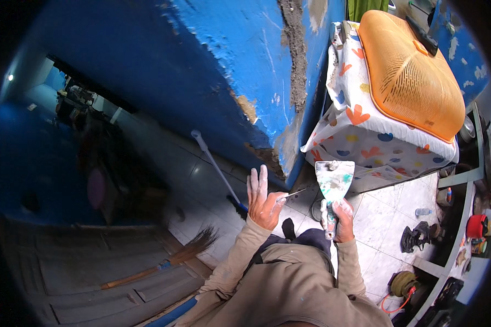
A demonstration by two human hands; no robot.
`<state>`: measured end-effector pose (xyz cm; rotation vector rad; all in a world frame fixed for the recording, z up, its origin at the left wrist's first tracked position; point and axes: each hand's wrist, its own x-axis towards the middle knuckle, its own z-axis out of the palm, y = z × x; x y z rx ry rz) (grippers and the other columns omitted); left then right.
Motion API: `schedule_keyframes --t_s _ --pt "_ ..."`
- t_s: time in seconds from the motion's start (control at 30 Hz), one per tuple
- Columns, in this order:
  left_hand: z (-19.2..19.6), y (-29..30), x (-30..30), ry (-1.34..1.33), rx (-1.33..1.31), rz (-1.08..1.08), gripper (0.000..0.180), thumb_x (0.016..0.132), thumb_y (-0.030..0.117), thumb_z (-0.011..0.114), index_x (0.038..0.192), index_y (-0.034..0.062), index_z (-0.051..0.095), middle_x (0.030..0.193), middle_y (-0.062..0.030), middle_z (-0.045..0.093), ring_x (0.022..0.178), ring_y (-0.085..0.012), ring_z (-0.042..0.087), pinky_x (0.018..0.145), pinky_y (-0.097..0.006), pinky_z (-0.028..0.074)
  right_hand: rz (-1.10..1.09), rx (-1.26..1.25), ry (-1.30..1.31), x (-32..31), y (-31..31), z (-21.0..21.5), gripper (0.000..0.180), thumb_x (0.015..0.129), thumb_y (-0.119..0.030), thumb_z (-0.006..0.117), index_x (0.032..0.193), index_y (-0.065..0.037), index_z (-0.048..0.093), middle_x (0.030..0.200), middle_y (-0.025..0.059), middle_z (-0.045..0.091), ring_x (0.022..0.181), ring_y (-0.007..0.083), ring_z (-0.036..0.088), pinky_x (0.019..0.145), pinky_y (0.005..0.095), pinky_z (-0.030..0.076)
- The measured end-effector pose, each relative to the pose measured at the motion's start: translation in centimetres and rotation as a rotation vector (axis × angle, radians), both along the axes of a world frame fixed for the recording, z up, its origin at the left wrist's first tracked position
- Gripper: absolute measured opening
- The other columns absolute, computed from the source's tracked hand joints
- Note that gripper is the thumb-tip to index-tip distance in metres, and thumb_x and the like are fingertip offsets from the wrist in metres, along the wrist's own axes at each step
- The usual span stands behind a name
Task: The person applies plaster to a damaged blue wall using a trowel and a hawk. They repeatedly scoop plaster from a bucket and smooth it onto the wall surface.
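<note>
My right hand (343, 219) is wrapped round the handle of a putty knife (334, 182), its wide blade pointing up and away from me. White filler and green smears cover the blade, with a small lump near its edge. To the left, my left hand (264, 204) pinches a thin, narrow strip (294, 194) seen edge-on, too slim to name. The other fingers of that hand stretch upward, whitened with powder. Just beyond both hands stands the corner of a blue wall (240, 71), with chipped paint and a rough grey filled strip (293, 60).
Right of the wall, a patterned cloth (376, 139) covers a table bearing an orange perforated cover (420, 76). A shelf rack (461, 218) lines the right side. A long white-handled brush (218, 169) and a straw broom (174, 259) are at left. Pale tiles (376, 218) cover the floor.
</note>
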<state>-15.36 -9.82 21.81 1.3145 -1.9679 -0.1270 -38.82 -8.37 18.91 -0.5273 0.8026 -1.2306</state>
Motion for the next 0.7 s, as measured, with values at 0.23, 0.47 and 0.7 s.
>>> schedule_keyframes --t_s 0.23,0.47,0.7 --pt "-1.2 -2.2 -0.8 -0.045 -0.014 0.029 0.013 0.088 0.017 0.061 0.094 0.0061 0.066 0.153 -0.0313 0.021 0.14 -0.0546 0.015 0.109 -0.07 0.009 -0.019 -0.014 0.038 -1.1 0.9 -0.3 0.027 0.094 -0.022 0.057 0.103 0.003 0.055 0.08 0.011 0.062 0.05 0.0124 0.056 0.043 0.0242 0.046" --pt "-2.3 -2.6 -1.1 -0.046 -0.006 0.045 0.014 0.083 0.012 0.064 0.096 0.007 0.066 0.153 -0.0311 0.021 0.14 -0.0546 0.016 0.109 -0.071 0.009 -0.036 -0.022 0.033 -1.2 1.2 -0.5 0.026 0.094 -0.022 0.056 0.104 0.002 0.054 0.082 0.0111 0.061 0.051 0.0127 0.056 0.042 0.0247 0.047" --pt "-2.8 -2.6 -1.2 -0.017 0.0 0.039 0.017 0.083 0.009 0.064 0.1 0.0089 0.066 0.154 -0.0306 0.021 0.14 -0.054 0.015 0.109 -0.07 0.009 -0.011 -0.018 0.042 -0.9 1.2 -0.2 0.026 0.094 -0.021 0.057 0.103 0.003 0.054 0.082 0.0106 0.061 0.051 0.0124 0.055 0.044 0.0239 0.046"
